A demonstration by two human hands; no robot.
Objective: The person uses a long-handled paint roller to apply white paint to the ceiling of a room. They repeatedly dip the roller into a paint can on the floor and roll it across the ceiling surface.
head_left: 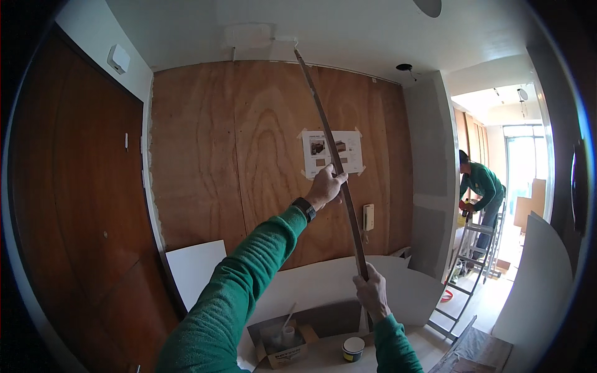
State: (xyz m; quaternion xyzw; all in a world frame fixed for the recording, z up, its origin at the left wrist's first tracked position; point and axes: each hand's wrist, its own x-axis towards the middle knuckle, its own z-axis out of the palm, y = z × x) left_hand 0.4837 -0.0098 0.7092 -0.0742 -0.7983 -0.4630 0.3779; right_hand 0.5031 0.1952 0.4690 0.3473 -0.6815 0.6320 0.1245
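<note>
A long, narrow wooden pole point(321, 115) slants up through the middle of the view toward the ceiling. My left hand point(328, 186) is closed round it at mid-length, with the arm stretched forward. Lower down, my right hand point(372, 288) grips the same pole near its bottom part. At the pole's top end a thin bent wire and a small white piece point(286, 39), which looks like a paint roller, meet the ceiling point(348, 37). A paler, wet-looking patch point(249, 34) lies beside it on the ceiling.
Plywood panels point(193, 155) cover the wall ahead, with a taped sheet point(348, 155) and an intercom handset point(369, 217). A cardboard box point(289, 357) and a paint tub point(353, 348) stand below. At right, another person point(485, 183) works by a stepladder point(463, 280). A brown door point(81, 186) stands left.
</note>
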